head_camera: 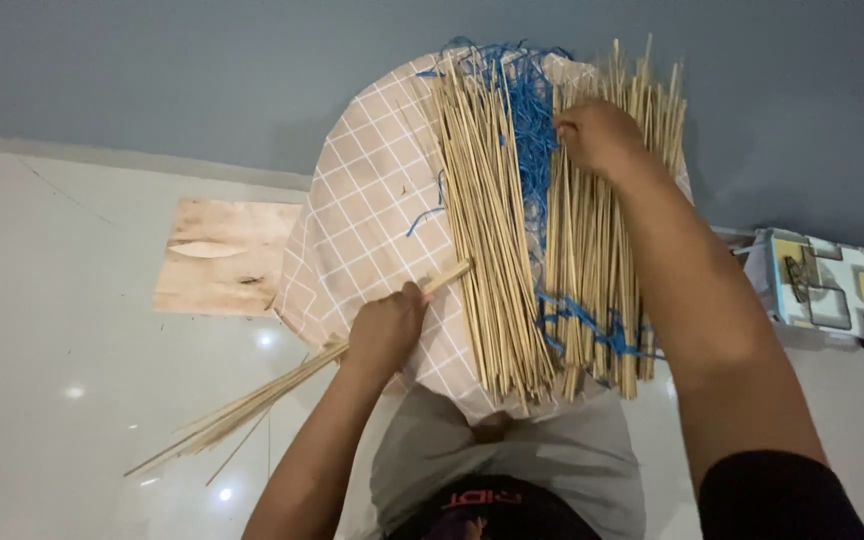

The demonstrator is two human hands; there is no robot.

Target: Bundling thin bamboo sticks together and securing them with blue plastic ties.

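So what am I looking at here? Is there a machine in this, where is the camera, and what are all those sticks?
There is no machine: these are a person's two bare hands, filmed by a camera worn on their head and looking down, so the arms enter from the bottom of the picture. A round board covered in a pink checked sheet leans over their lap. On it lie two piles of thin bamboo sticks, with loose blue string between and across them. The left hand is closed around a small bundle of sticks that trails down over the shiny white floor. The right hand presses on the right-hand pile. A plywood piece lies on the floor.
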